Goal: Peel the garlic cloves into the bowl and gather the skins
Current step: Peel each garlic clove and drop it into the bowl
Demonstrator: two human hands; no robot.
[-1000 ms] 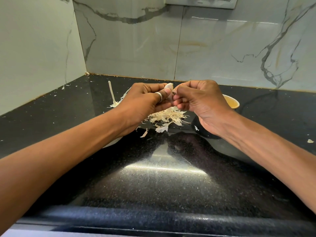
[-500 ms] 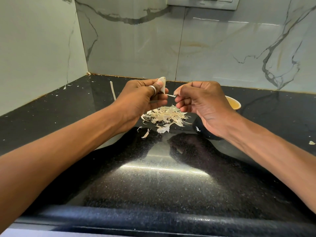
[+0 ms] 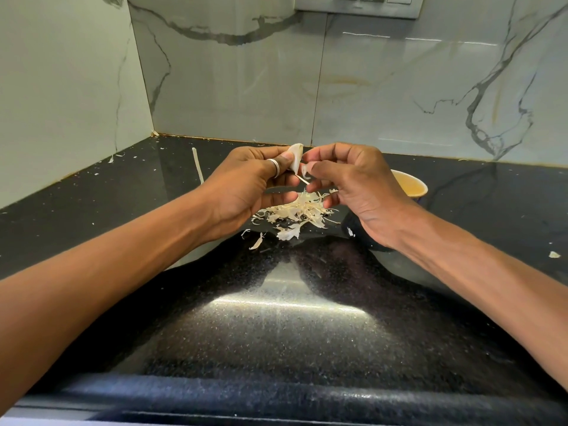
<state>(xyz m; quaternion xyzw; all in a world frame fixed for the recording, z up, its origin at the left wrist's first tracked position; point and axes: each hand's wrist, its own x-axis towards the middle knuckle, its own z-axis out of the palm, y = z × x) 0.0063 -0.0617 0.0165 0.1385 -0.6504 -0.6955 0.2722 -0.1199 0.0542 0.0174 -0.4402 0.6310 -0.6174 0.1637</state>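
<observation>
Pinches a small, pale, curved garlic clove (image 3: 295, 156) between thumb and fingertips of the left hand (image 3: 249, 186), with a silver ring (image 3: 274, 166) on one finger and the remaining fingers loosely curled beneath. Nips a thin papery strip of loosened skin (image 3: 304, 171) with thumb and forefinger of the right hand (image 3: 353, 192), just beside the clove, other fingers curled in. Holds both in the air above a loose heap of dry, cream-coloured garlic skins (image 3: 295, 213) lying on the glossy black speckled stone worktop (image 3: 276, 333). Keeps the round yellow-lined bowl (image 3: 410, 186) just behind the right hand, partly hidden, contents out of sight. Probably weighs next to nothing; feels firm and stiff in the clove, likely slick once bare, so better gripped across the broad sides near the blunt end, leaving the tip free. Likely tears easily in the skin; best taken at a lifted edge close to the clove and drawn lengthwise. Could scatter the heap with one sweep of a forearm.
</observation>
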